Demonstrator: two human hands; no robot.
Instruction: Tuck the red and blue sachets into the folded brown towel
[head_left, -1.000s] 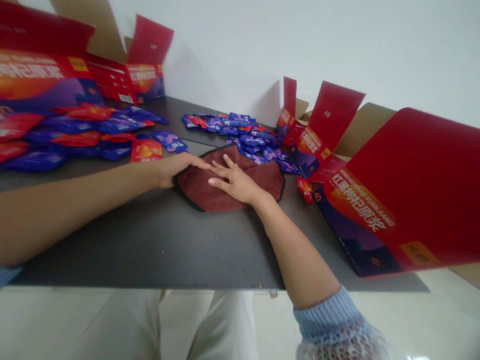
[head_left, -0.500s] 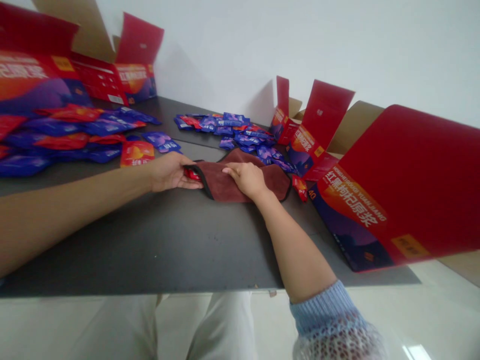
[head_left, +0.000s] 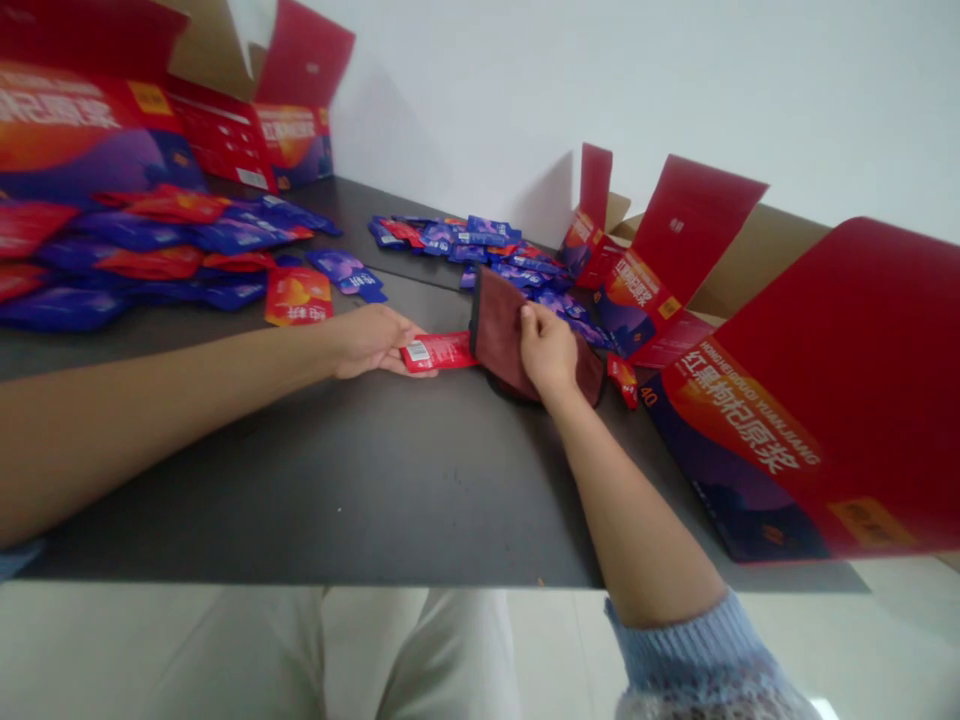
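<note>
My left hand [head_left: 381,342] grips one end of a red sachet [head_left: 442,351], its white barcode label facing up. The sachet's far end meets the edge of a brown cloth [head_left: 501,325] with dark trim. My right hand [head_left: 549,350] is closed on that cloth, pinching it between thumb and fingers and lifting its left part off the table. A red-orange sachet [head_left: 298,296] and a blue-purple sachet [head_left: 346,272] lie just beyond my left hand. Another small red sachet [head_left: 622,380] rests to the right of the cloth.
A heap of blue and red sachets [head_left: 150,250] fills the left of the grey table [head_left: 420,480]. A second pile [head_left: 480,245] lies farther back. Open red cartons stand at left [head_left: 90,130], back left [head_left: 292,140] and right [head_left: 750,440]. A white wall [head_left: 480,100] rises behind.
My right hand has drawn the cloth rightward and up, uncovering the red sachet that it mostly hid. My left hand keeps its hold on the sachet. The view has shifted slightly.
</note>
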